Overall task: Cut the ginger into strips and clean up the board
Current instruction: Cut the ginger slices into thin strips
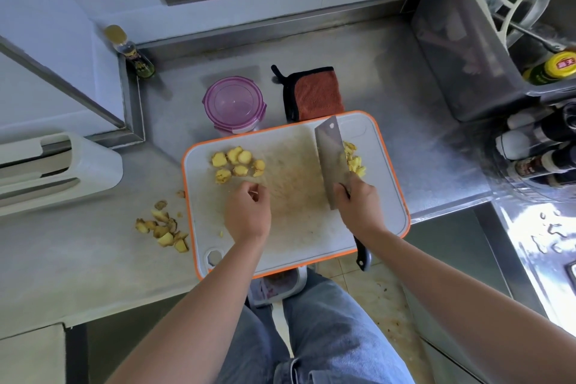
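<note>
A white cutting board point(386, 196) with an orange rim lies on the steel counter. Several yellow ginger slices point(238, 162) sit on its far left part. A small heap of cut ginger point(355, 162) lies at the far right, just right of the cleaver blade point(330, 156). My right hand point(358, 203) grips the cleaver at the top of its black handle, blade standing on edge on the board. My left hand point(247, 212) hovers over the board just below the slices, fingers curled with the tips together; whether they pinch something I cannot tell.
Ginger peel scraps point(163, 227) lie on the counter left of the board. Behind the board stand a purple-lidded container point(233, 103) and an orange cloth point(316, 93). A knife rack point(56, 165) is at left, a bottle point(132, 53) in the corner, a dish rack point(486, 40) and bottles at right.
</note>
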Demonstrator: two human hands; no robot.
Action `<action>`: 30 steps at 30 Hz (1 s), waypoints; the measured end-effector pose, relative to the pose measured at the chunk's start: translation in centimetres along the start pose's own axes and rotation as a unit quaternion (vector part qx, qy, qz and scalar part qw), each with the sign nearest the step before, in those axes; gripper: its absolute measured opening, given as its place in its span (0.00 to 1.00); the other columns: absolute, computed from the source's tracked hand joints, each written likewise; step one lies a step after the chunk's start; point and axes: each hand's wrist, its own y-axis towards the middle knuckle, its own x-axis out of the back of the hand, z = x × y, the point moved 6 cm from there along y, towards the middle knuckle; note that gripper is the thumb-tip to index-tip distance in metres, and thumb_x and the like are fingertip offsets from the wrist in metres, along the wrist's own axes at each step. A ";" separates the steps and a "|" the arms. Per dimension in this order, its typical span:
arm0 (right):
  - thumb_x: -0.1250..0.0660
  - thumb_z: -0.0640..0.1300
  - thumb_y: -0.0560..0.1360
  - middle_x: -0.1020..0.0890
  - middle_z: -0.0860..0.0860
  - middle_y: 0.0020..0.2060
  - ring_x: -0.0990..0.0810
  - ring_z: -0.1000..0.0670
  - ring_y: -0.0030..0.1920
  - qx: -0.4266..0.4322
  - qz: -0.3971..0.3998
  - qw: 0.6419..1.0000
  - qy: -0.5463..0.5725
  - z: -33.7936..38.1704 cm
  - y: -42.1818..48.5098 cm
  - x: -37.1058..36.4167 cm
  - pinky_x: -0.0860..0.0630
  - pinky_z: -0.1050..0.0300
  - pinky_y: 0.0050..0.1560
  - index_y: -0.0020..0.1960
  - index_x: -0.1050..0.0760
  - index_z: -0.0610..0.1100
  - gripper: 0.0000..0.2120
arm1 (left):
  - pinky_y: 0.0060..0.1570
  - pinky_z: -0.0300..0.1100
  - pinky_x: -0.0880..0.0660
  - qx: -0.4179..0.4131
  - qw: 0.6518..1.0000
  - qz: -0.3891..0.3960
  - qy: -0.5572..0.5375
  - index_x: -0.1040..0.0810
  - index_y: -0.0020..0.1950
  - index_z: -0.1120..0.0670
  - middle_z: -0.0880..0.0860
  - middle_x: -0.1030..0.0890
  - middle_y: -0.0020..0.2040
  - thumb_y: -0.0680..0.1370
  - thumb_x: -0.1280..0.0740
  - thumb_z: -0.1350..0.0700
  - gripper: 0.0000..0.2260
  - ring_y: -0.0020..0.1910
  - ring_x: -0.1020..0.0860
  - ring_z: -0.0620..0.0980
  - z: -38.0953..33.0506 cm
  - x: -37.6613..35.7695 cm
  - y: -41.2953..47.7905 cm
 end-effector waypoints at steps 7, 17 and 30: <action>0.40 0.42 0.79 0.33 0.50 0.25 0.35 0.51 0.25 0.036 0.056 0.998 -0.017 1.7 -0.3 -1.7 0.38 0.56 0.26 0.39 0.34 0.41 0.11 | 0.37 0.42 0.32 -0.078 0.992 -0.044 0.084 0.20 0.54 0.52 0.51 0.20 0.42 0.78 0.34 0.53 0.07 0.40 0.23 0.52 -1.7 2.1 2.1; 0.40 0.43 0.79 0.29 0.44 0.28 0.31 0.49 0.26 0.006 0.071 0.997 0.019 1.7 0.8 -1.5 0.24 0.39 0.29 0.49 0.28 0.37 0.09 | 0.39 0.43 0.35 -0.167 0.961 0.013 0.218 0.18 0.57 0.50 0.54 0.17 0.47 0.80 0.37 0.54 0.10 0.49 0.21 0.58 -4.3 0.9 5.1; 0.39 0.42 0.79 0.27 0.42 0.28 0.32 0.49 0.24 0.010 0.064 0.998 0.016 1.6 1.1 -1.6 0.26 0.45 0.28 0.47 0.28 0.39 0.07 | 0.38 0.43 0.33 -0.214 0.924 0.031 0.315 0.18 0.50 0.51 0.51 0.19 0.45 0.79 0.36 0.51 0.08 0.47 0.25 0.57 -4.1 0.1 6.1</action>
